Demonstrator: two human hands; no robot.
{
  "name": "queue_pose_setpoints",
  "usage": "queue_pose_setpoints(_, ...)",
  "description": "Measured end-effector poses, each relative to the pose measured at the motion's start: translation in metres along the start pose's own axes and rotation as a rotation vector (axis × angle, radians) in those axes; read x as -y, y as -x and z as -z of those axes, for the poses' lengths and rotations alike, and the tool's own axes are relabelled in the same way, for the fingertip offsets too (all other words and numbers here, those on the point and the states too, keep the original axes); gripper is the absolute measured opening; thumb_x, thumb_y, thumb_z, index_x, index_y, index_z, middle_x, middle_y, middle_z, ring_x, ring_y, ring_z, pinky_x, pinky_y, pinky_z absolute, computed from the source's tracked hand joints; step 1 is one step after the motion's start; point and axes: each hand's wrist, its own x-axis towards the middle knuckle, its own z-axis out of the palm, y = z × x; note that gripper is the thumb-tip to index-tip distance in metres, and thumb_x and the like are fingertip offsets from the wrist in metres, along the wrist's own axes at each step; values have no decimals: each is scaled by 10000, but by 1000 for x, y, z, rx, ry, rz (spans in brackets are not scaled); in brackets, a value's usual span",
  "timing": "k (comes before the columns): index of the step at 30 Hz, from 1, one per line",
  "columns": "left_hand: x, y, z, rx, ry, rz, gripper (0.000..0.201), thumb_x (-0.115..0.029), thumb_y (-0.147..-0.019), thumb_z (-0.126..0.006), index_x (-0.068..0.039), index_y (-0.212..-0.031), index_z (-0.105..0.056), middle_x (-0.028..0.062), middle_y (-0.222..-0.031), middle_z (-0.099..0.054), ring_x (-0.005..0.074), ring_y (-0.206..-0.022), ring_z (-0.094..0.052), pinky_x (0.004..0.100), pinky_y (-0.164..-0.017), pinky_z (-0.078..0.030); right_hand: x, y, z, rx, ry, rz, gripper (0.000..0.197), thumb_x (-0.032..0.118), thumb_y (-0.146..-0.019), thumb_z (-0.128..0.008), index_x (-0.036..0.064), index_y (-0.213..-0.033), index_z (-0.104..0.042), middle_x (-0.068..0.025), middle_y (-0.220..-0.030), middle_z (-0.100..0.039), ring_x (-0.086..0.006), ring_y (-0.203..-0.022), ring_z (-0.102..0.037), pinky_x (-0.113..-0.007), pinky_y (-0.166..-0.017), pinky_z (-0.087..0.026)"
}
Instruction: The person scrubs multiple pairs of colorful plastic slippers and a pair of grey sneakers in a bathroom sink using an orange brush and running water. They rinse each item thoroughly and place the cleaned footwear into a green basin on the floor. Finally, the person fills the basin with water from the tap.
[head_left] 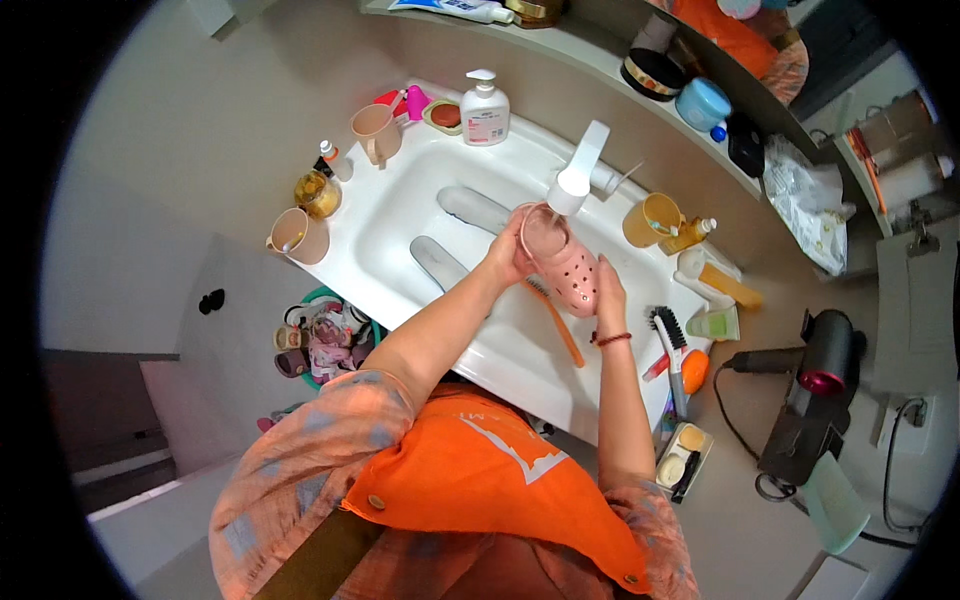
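Observation:
A pink clog [568,268] with holes in its toe is held between my two hands over the sink [400,200], its opening under the white faucet [577,175]. My left hand [510,250] grips the heel end. Around the side of the toe, my right hand [611,295] is closed, some fingers hidden behind the shoe. Whether water is running I cannot tell for sure. A grey insole [473,208] and a second grey insole [437,262] lie in the basin on the left. Below the clog rests an orange-handled brush [560,325], its bristles partly covered by the shoe.
A soap pump bottle [486,112] and a beige cup [376,134] stand along the back rim. On the right rim are a yellow cup [653,220] and a black-bristled brush [670,350]. A hair dryer [825,350] hangs at right. A basin of shoes [325,335] sits on the floor.

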Motion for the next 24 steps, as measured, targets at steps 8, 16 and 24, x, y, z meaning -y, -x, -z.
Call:
queue_pose_setpoints(8,-45,13,34,-484,-245,-165,416,-458,-951,-444,-170,-1241,-517,47,-1203,-591,225,-1064,-596,432,-850,-515,21,-48,-107,247,-596,-303,375,276,-980,-441,-55,-1116,-556,-128,-1055,-611,-212,-896,-606,-331,-810,-516)
queue_pose_setpoints(16,-26,1,67,-263,-36,3,490,-530,-957,-367,-169,-1242,-537,52,-1206,-596,229,-1072,-594,440,-875,-505,56,-29,-105,564,363,83,286,205,-941,-503,-30,-1047,-625,-101,-961,-661,-156,-898,-612,-294,-811,-495)
queue_pose_setpoints(24,9,-9,15,-127,96,206,594,-556,-972,-236,-125,-1245,-540,81,-1235,-578,245,-1121,-571,437,-959,-470,65,-42,-23,226,503,180,328,232,-933,-520,-10,-1129,-623,-96,-981,-664,-140,-888,-600,-287,-796,-477)
